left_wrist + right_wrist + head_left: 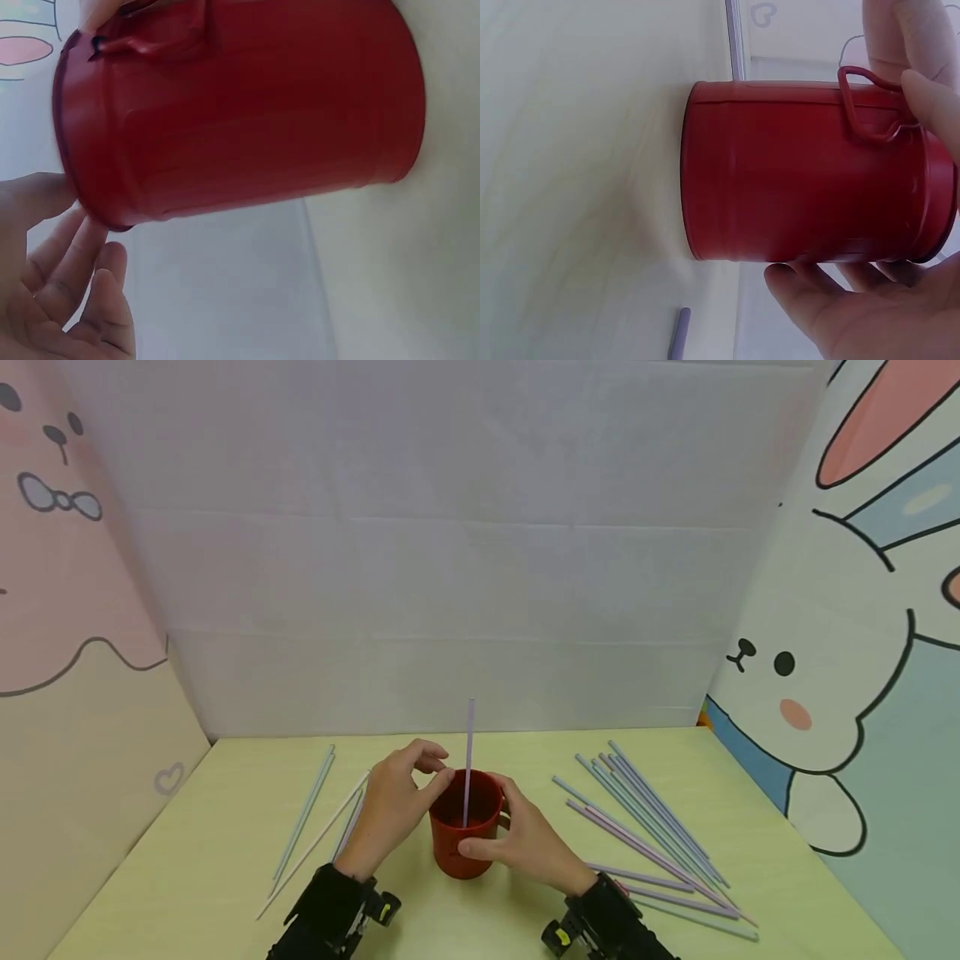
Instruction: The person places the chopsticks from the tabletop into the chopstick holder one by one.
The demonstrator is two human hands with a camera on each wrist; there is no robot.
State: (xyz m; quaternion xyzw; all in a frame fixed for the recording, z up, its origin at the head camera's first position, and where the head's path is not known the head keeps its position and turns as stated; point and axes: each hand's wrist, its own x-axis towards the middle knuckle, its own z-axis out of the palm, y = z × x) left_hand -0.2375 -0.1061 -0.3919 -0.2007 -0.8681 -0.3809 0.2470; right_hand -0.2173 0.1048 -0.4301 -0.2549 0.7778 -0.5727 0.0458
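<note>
A red cup [457, 856] with small wire-like handles stands upright in front of me. One thin purple straw [469, 735] leans up out of it, its lower end inside. At the cup's right side my right hand [534, 843] grips the wall, thumb on the near face and fingers around the back, as the right wrist view also shows. My left hand [396, 802] is at the left of the rim; its thumb touches the edge while the other fingers curl loosely beyond it, holding nothing. In the left wrist view the cup [262, 112] fills most of the frame.
Several pastel straws [652, 818] lie fanned out on the right of the pale yellow table [187, 860]. A smaller group of straws [303, 814] lies at the left, close to my left forearm. White sheeting [480, 568] closes off the back, with printed panels at both sides.
</note>
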